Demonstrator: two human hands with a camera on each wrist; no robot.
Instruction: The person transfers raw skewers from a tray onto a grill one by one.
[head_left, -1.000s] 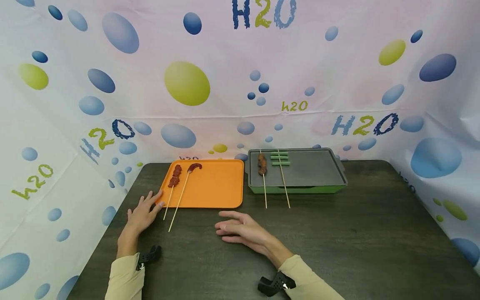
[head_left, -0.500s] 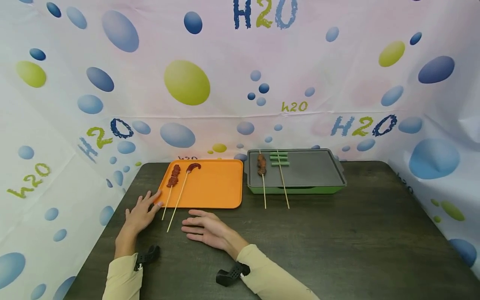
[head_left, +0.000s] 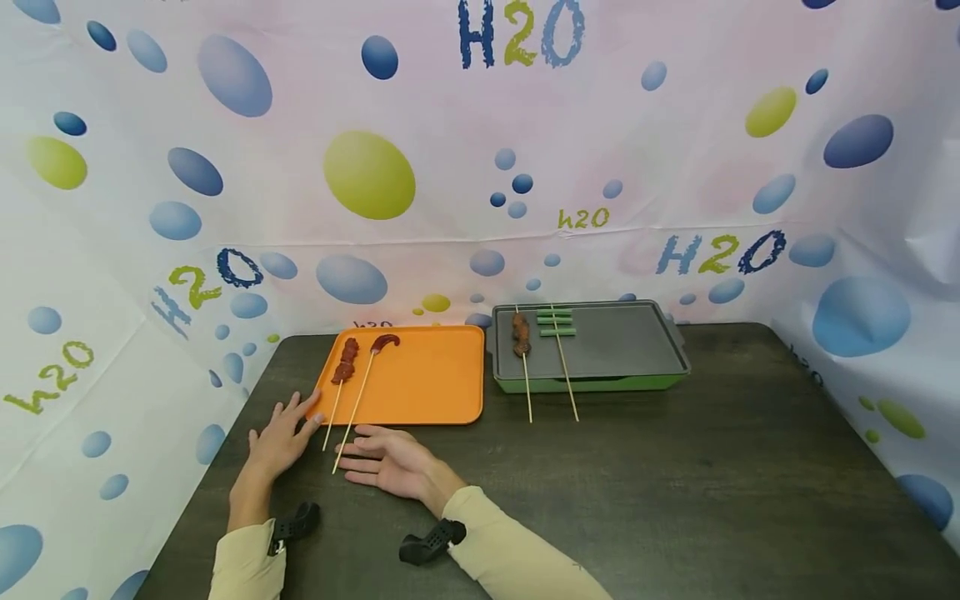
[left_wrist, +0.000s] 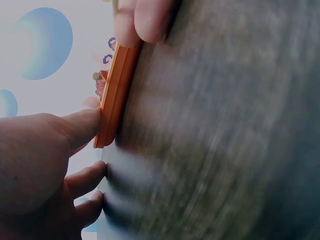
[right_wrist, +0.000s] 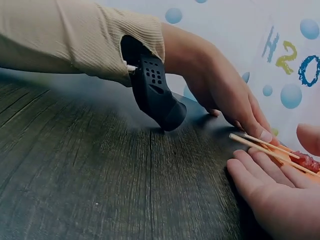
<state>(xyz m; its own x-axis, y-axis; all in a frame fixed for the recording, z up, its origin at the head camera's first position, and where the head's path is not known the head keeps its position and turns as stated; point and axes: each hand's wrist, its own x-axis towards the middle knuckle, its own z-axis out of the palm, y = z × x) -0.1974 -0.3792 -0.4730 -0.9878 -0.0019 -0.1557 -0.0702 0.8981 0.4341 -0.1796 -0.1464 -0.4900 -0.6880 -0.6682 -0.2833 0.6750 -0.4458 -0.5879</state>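
Observation:
The left hand (head_left: pixel 276 442) rests at the near left corner of the orange tray (head_left: pixel 427 383), fingers spread. In the left wrist view its thumb (left_wrist: pixel 85 122) touches the tray's edge, and two other fingertips are on the table. On the tray lie a skewer of red meat chunks (head_left: pixel 345 362) and a skewer with a curled dark red piece (head_left: pixel 386 342), their sticks reaching over the front rim. The right hand (head_left: pixel 397 462) is palm up with loosely extended fingers, its fingertips right at the curled piece's stick (head_left: pixel 351 425). In the right wrist view, both stick ends lie above those fingers.
Right of the tray stands a green grill with a grey plate (head_left: pixel 622 342). It bears a brown meat skewer (head_left: pixel 521 335) and a skewer of green vegetable pieces (head_left: pixel 557 332), sticks overhanging its front. A printed curtain (head_left: pixel 450 167) hangs behind the dark table (head_left: pixel 675 483).
The right hand has moved left across the table, from in front of the tray's right side to the stick ends. The left hand stays at the tray corner.

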